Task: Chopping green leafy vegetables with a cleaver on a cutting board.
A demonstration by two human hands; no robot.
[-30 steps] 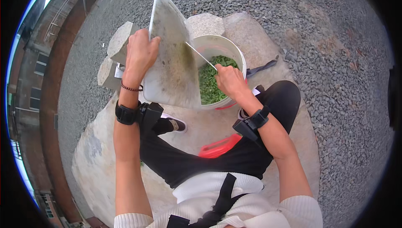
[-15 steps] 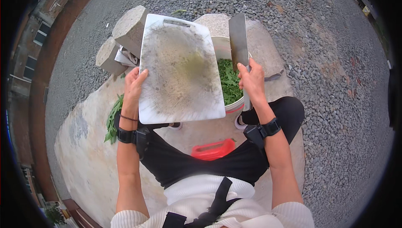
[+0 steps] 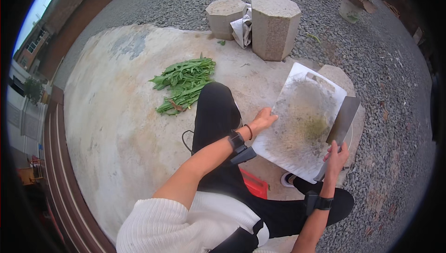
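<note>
My left hand point(image 3: 265, 117) grips the left edge of a white cutting board point(image 3: 297, 113), its surface stained dark with a greenish patch. In my right hand point(image 3: 336, 156) is the handle of a cleaver point(image 3: 344, 120), its broad blade pointing away from me along the board's right side. The board covers nearly all of the bucket behind it; the chopped greens inside are hidden now. On the concrete to the left lies a pile of long leafy greens point(image 3: 183, 83), apart from both hands.
Two octagonal stone blocks point(image 3: 276, 27) stand beyond the board, with crumpled white sheeting point(image 3: 242, 30) between them. A red plastic item point(image 3: 255, 183) lies by my legs. Gravel point(image 3: 390, 160) borders the concrete slab point(image 3: 116, 127). A pale bucket point(image 3: 350, 10) stands far right.
The view has swung left, bringing the whole pile of greens into sight. The board now tilts across the bucket and hides the chopped greens. Both hands keep their holds.
</note>
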